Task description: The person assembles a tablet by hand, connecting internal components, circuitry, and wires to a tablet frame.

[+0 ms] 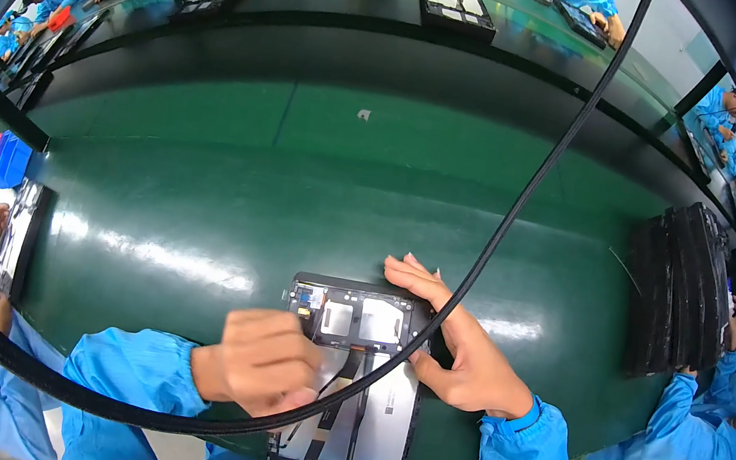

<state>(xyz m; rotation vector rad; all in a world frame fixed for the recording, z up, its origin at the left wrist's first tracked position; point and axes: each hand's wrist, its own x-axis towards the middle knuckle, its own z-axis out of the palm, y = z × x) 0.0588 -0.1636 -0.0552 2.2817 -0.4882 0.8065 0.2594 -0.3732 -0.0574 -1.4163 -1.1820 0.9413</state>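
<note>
An opened tablet (388, 407) lies at the near edge of the bench, its silver back plate, dark flat cables and small circuit board at the upper left exposed. My left hand (265, 363) is closed in a fist over the tablet's left half. Whatever its curled fingers hold, if anything, is hidden. Against the tablet's upper right edge rests my right hand (456, 345), fingers stretched out past the top corner and thumb by the side edge. A black cable (528, 193) crosses the picture in front of the tablet, partly covering it.
Stacked black trays (680, 294) stand at the right. A blue bin (12, 161) and another tablet (22, 238) are at the left beside a co-worker's hands. A raised shelf (322, 35) along the back carries an opened device (456, 8). Co-workers in blue sit around.
</note>
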